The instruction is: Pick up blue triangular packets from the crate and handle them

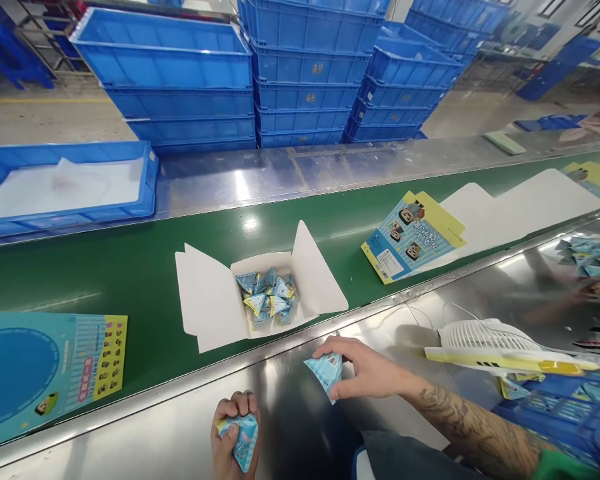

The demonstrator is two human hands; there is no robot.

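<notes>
My left hand (233, 433) is closed around a light blue triangular packet (245, 437) low over the steel ledge. My right hand (365, 368) grips a second blue packet (326, 373) on the ledge, just this side of the green belt (130, 267). Straight ahead on the belt lies an open white carton (210, 300) with its flaps spread, and several blue packets (267, 297) sit inside it. The carton is about a hand's width beyond my right hand.
A flat printed box (413, 233) and white card blanks (520, 207) lie on the belt to the right; a blue printed sheet (45, 367) lies at left. A small white fan (485, 340), a bin of packets (555, 400), loose packets (587, 257), a blue tray (70, 183) and stacked crates (305, 73) surround.
</notes>
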